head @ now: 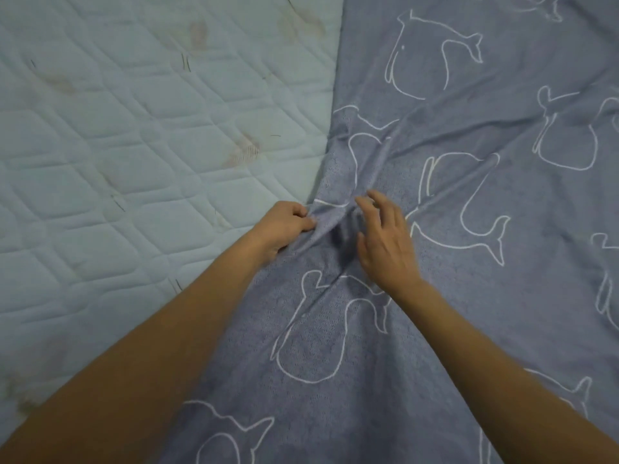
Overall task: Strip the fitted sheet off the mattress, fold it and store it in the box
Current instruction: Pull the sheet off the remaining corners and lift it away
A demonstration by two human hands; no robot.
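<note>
The left hand (284,227) bunches the edge of the soft grey whale-printed fitted sheet (469,202) over the pale quilted mattress (134,128) while the right hand (385,242) hovers beside it, fingers spread

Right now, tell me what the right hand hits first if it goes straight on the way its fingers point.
The right hand would likely meet the bunched ridge of the sheet pinched by the left hand.

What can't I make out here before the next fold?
Head view only:
- Box: outside the frame.
- Sheet corners: cut off by the right and bottom edges.
- Mattress edges: cut off left and top, covered by the sheet on the right.
- Left hand fingertips: partly tucked into the fold it pinches.
- Right hand: blurred; touching the sheet or hovering, cannot tell.
</note>
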